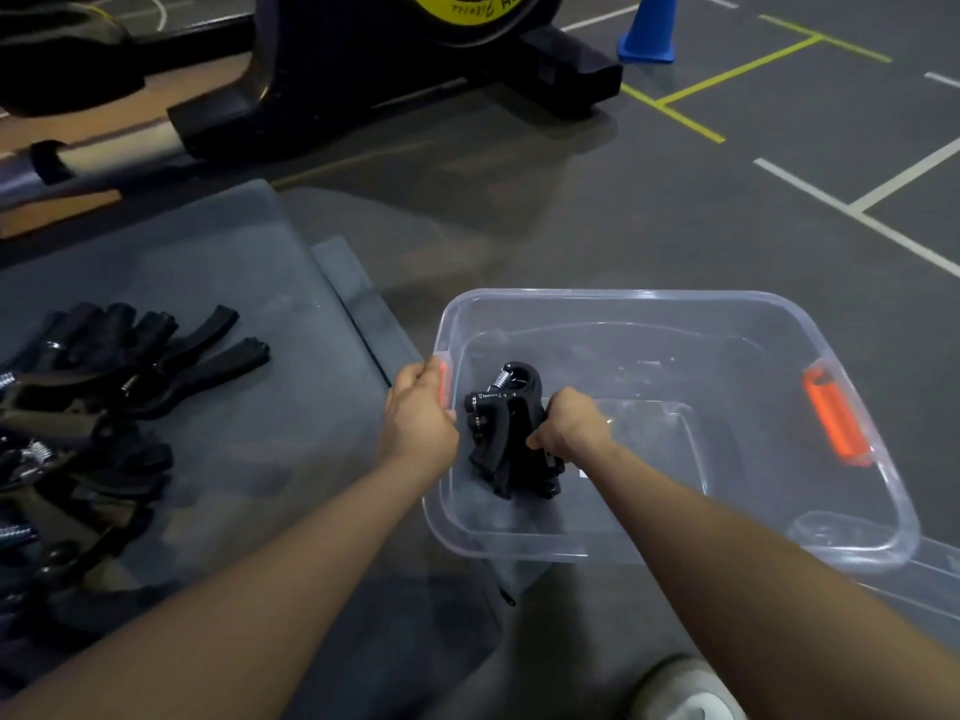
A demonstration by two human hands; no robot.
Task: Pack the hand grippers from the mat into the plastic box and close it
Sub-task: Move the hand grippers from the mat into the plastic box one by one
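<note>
Two hands worked the plastic box [675, 304]: the left hand [421, 413] gripped its near rim, likely steadying it, while the right hand [571, 423] clutched a bundle of hand grippers [501, 433] inside. More grippers [104, 387] lay on the mat [249, 262], left of both hands.

Both forearms bare, no sleeves showing anywhere in frame. Left hand [420, 418] and right hand [571, 426] bare too, no gloves, no watch or bands at wrists. Light grey-white shoe [685, 691] at bottom edge, rounded toe, kinda blurry.
</note>
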